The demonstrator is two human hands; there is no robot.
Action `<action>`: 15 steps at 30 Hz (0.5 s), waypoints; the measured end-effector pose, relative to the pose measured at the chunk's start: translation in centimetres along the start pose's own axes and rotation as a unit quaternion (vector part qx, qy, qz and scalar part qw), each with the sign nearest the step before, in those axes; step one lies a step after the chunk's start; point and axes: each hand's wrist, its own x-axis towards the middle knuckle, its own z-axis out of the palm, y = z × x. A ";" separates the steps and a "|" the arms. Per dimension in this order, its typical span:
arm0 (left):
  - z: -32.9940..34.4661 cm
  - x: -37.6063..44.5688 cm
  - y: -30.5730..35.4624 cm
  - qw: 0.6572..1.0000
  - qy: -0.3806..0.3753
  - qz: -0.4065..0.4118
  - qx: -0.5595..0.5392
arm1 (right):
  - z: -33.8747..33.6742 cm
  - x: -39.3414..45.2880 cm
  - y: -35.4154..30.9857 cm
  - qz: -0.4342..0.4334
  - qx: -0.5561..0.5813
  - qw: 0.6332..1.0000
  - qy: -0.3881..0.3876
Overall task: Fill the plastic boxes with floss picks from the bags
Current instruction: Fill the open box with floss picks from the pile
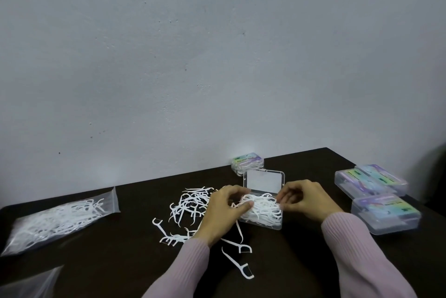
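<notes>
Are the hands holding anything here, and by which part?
Both hands work at the heap of floss picks in the open box. Left hand and right hand have curled fingers at the heap's sides; an actual pinch cannot be told.

Open box (263,215): clear plastic, lid raised upright at the rear, heaped with white floss picks.
Loose picks (190,203): scattered on the dark table just left of it.
Bag (60,220): clear, part-filled, laid flat at far left.
Closed boxes (386,215): three labelled ones grouped at right, a fourth (247,162) behind.
</notes>
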 end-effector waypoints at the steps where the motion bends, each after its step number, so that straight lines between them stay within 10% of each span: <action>1: -0.1 0.0 -0.1 1.000 -0.010 -0.004 -0.012 | 0.0 0.0 0.0 -0.002 -0.001 1.000 -0.001; 15: 1.9 -0.8 0.0 0.996 0.030 0.015 0.088 | 1.3 0.5 0.1 -0.058 -0.086 0.993 0.052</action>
